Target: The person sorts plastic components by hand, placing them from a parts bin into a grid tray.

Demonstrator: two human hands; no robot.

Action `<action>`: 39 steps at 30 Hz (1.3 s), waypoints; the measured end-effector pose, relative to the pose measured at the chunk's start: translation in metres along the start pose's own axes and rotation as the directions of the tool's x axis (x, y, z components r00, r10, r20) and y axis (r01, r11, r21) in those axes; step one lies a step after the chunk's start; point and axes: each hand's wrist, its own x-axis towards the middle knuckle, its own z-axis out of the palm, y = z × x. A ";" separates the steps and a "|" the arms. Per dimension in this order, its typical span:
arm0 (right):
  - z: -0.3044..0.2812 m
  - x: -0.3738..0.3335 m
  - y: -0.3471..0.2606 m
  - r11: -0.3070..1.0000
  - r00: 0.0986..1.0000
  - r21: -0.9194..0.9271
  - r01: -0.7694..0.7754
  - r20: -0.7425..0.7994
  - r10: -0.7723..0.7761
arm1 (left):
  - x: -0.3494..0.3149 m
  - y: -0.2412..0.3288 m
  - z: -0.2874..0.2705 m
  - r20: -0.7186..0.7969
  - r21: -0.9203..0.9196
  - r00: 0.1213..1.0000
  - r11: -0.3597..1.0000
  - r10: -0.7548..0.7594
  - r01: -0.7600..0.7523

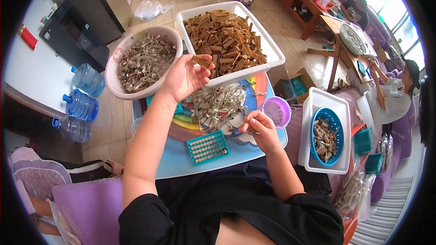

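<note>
My left hand (pixel 188 77) is raised at the near left corner of a white tray heaped with brown pieces. Between its thumb and fingers is a small brown rectangular piece (pixel 201 62). Lower and to the right, my right hand (pixel 262 129) is closed in a pinch on a small metallic part (pixel 253 132), whose exact kind is too small to make out. Between my hands lies a pile of thin silvery metal parts (pixel 218 104) on the low table. A teal rack (pixel 208 148) with rows of round pale pieces stands nearest to me.
The white tray (pixel 277 59) stands at the table's far side, beside a pink basin (pixel 111 75) of metal parts. A purple tub (pixel 287 114) is at the right. Further right are a blue basket (pixel 338 129) and a person (pixel 395 95) at another table. Water bottles (pixel 81 104) stand left.
</note>
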 end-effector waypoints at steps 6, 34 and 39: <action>0.027 0.004 -0.002 0.999 0.997 -0.026 -0.026 0.073 0.027 | -0.069 -0.067 -0.005 -0.142 -0.477 0.978 0.855 0.155 -0.205; 0.067 -0.013 0.007 0.455 0.909 -0.802 0.387 0.250 -0.333 | -0.130 -0.146 0.038 -0.285 0.280 0.900 0.927 0.330 -0.252; 0.062 -0.014 0.014 0.584 0.948 -0.757 0.293 0.153 -0.278 | -0.132 -0.147 0.024 -0.161 -0.055 0.943 0.952 0.290 -0.302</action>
